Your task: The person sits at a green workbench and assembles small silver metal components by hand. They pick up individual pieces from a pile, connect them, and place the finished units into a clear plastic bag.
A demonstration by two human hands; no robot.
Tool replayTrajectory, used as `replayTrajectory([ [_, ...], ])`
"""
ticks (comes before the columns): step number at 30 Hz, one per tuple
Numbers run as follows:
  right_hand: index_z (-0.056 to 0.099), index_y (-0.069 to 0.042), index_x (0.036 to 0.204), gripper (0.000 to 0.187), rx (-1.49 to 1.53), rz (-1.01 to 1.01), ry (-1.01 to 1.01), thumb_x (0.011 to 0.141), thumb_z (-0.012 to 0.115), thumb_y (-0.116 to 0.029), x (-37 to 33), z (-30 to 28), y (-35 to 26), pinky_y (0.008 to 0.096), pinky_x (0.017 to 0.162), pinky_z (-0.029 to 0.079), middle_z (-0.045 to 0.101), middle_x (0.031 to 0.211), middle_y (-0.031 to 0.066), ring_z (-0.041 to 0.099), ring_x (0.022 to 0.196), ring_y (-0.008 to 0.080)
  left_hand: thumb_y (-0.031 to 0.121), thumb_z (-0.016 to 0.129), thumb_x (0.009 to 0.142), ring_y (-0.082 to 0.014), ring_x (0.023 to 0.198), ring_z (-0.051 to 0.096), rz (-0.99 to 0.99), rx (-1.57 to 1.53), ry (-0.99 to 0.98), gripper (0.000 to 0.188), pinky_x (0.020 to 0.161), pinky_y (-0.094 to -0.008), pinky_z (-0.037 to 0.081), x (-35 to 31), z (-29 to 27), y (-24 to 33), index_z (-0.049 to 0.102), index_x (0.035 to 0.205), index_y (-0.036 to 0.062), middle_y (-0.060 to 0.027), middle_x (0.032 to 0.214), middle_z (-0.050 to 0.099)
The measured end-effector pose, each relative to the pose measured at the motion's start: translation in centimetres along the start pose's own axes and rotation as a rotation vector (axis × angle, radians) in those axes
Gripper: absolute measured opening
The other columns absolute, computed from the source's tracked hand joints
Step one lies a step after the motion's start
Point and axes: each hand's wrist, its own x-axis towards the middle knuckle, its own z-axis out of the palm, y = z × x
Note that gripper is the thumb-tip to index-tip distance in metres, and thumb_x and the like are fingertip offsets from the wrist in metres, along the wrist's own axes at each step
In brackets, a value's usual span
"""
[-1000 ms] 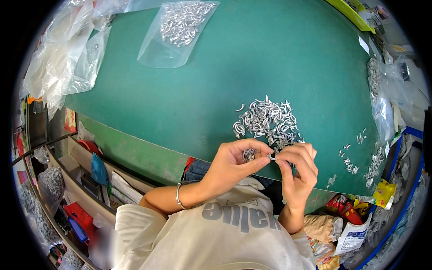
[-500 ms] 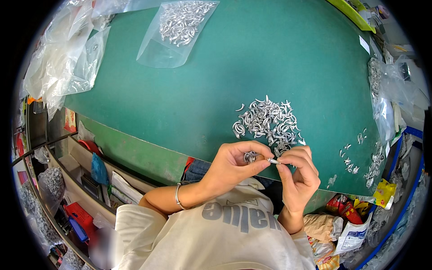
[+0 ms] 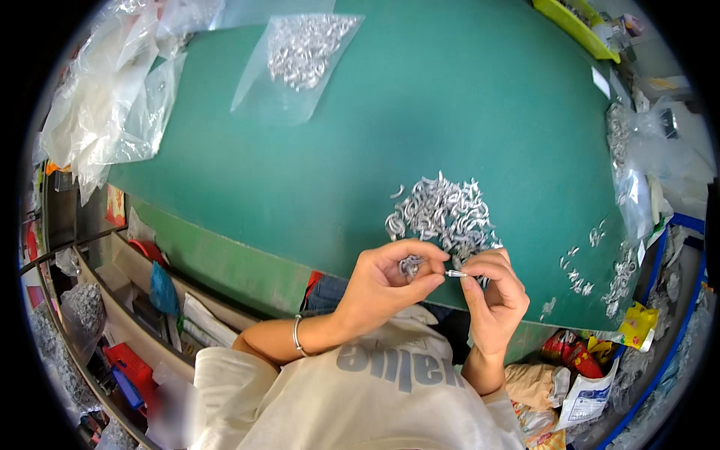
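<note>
Between my two hands, just over the table's near edge, is a small silvery curved metal piece (image 3: 455,274). The fingertips of my left hand (image 3: 394,281) pinch one end, and my right hand (image 3: 495,296) pinches the other end. Several more metal pieces (image 3: 409,265) sit in the curl of my left fingers. Right beyond my hands lies a loose pile of the same curved metal pieces (image 3: 442,210) on the green table (image 3: 300,180). What exactly these pieces are, I cannot tell.
A clear plastic bag (image 3: 277,97) partly filled with metal pieces lies at the far side. Crumpled clear bags (image 3: 105,97) cover the far left. Scattered pieces (image 3: 621,277) lie at the right edge. A yellow-green tray (image 3: 577,30) stands far right; a drawer (image 3: 135,262) is left.
The view has tilted slightly, so the bag and pile appear a little lower. My hands keep their pinch on the small metal piece, with only a small shift of the fingers.
</note>
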Motion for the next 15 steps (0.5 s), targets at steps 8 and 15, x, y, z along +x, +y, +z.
replayTrajectory([
  [8,0.063,-0.001,0.079,0.004,-0.176,0.214,-0.372,0.077,0.066,-0.004,10.4,-3.3,0.9,0.0258,0.07,0.047,0.063,0.077,0.0027,0.057,0.073,0.0093,0.011,0.041,0.095,-0.0056,0.054,0.03,0.034,-0.226,0.108,0.022,0.047,-0.0199,0.024,1.2,-2.0,-0.8,0.057,0.105,-0.0016,-0.0007,0.067,0.044],
  [15,0.053,0.001,0.116,0.038,0.082,-0.116,0.033,0.084,0.061,-0.016,28.0,-1.2,-0.5,0.0239,0.069,0.043,0.066,0.099,0.0064,0.056,0.078,0.0106,0.009,0.041,0.095,-0.0068,0.053,0.031,0.003,-0.192,0.125,0.021,0.047,-0.0201,0.026,1.0,-1.9,0.6,0.056,0.106,-0.0007,-0.0025,0.065,0.045],
])
